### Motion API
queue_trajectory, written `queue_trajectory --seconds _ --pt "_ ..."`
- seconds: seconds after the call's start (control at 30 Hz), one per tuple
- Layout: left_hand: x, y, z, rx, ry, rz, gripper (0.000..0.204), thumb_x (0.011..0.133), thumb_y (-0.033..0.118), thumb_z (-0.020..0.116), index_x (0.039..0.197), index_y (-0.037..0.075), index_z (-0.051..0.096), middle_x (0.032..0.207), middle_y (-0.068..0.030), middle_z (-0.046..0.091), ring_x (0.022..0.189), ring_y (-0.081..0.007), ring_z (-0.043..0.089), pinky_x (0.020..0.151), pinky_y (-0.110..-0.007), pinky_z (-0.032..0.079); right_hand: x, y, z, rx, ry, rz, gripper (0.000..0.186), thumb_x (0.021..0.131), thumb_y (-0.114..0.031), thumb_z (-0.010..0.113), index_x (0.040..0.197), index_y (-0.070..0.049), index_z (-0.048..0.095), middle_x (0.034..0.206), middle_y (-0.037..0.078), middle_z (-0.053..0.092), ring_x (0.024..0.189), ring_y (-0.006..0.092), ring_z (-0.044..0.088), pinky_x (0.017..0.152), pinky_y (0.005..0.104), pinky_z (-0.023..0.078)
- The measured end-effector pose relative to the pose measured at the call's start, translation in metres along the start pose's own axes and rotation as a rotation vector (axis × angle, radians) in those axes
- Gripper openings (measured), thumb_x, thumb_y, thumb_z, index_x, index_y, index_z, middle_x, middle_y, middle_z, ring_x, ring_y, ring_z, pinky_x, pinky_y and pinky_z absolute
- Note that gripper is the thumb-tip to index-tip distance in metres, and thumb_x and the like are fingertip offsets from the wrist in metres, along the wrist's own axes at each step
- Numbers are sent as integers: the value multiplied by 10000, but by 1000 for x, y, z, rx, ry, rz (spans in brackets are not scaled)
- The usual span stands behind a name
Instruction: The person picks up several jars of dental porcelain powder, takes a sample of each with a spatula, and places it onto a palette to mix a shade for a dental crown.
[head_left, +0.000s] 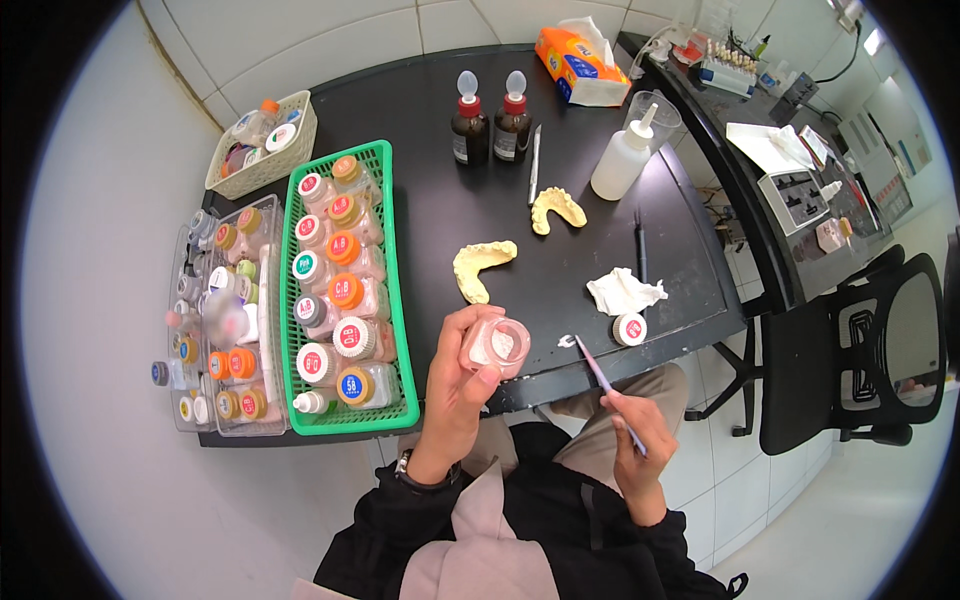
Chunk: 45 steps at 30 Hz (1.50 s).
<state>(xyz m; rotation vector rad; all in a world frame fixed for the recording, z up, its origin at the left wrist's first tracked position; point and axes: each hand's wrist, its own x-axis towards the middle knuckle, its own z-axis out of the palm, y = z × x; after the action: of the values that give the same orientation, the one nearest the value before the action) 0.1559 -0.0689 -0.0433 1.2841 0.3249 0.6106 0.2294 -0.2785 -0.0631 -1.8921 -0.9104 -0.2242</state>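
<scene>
My left hand grips an uncapped clear jar with pale pinkish-white powder inside, tilted near the table's front edge. Between the fingers of my right hand is a slim lilac tool; its tip is too small to make out. That tip meets a small whitish dab on the tabletop. One cream dental cast lies just beyond the jar, and a second dental cast sits farther back. To the right, a white cap rests beside a crumpled white tissue.
A green basket of capped jars fills the left side, alongside clear trays of more jars. Two brown dropper bottles, a white squeeze bottle and a tissue pack stand behind. Right of the table is a black chair.
</scene>
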Motion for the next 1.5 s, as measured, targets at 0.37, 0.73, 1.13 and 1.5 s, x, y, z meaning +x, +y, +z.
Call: queue_trajectory --seconds 0.37,0.73,1.13,1.5 --pt "-5 0 -2 -89 -184 48 514 955 181 547 1400 26 339 1194 -96 502 945 -147 561 829 -286 472 21 -5 -18 50 184 -109 157 912 -132 638 981 2 684 908 116 669 875 267 647 849 423 506" --pt "-6 -3 -5 154 -277 96 491 883 174 654 1314 42 458 1175 -105 565 1011 -174 581 892 -292 463 96 -6 -25 -424 -287 -27 288 846 -187 700 1074 -41 601 875 98 618 834 252 559 730 365 394" --pt "-6 18 0 303 -450 116 492 884 195 664 1335 58 525 1155 -116 593 1028 -211 591 903 -307 451 110 -75 -40 162 -458 148 394 716 -193 833 1080 -104 710 976 48 612 865 174 628 691 311 535" --pt "-25 35 20 331 -522 94 527 902 270 677 1336 46 480 1222 -139 568 1075 -280 612 902 -347 481 103 -82 -63 -19 -555 -13 280 754 -226 788 946 -53 684 975 82 682 811 242 677 630 331 524"
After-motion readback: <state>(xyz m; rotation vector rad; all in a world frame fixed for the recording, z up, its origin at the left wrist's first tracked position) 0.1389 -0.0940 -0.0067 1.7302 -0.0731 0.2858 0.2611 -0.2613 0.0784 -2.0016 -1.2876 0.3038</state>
